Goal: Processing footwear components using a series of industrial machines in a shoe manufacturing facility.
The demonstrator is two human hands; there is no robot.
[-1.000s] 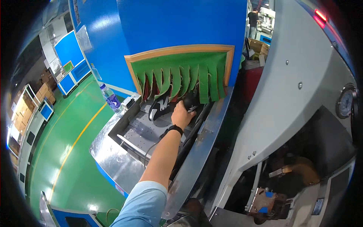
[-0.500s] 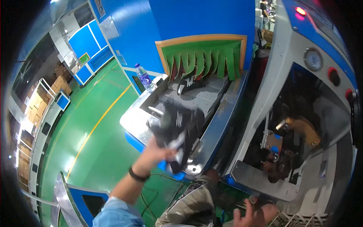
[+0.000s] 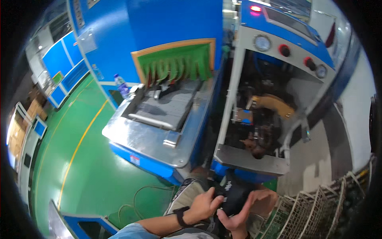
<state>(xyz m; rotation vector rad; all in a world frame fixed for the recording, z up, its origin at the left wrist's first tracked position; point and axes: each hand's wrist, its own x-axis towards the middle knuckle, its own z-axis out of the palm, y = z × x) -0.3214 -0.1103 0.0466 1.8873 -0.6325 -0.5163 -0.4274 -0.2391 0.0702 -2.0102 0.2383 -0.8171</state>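
Note:
A black shoe upper (image 3: 234, 193) with small white marks lies over my lap, slightly blurred. My left hand (image 3: 205, 205), with a dark band at the wrist, grips its left side, thumb toward the middle. At its lower right, my right hand (image 3: 240, 215) holds it between thumb and fingers; part of the upper is hidden by the hands. Farther off, another black piece with a white mark (image 3: 161, 89) rests on the grey conveyor bed (image 3: 171, 106), close to the green strip curtain (image 3: 177, 65).
Around the conveyor runs a shiny metal tabletop (image 3: 131, 131), with a plastic bottle (image 3: 121, 85) at its left. To the right stands a machine with a gauge (image 3: 262, 42), red knobs and a curved tan part (image 3: 274, 103). Wire baskets (image 3: 314, 207) are at lower right.
My left hand has brought the black upper from above the conveyor table down to my lap. My right hand, earlier holding nothing visible, now grips it too. The view has swung right.

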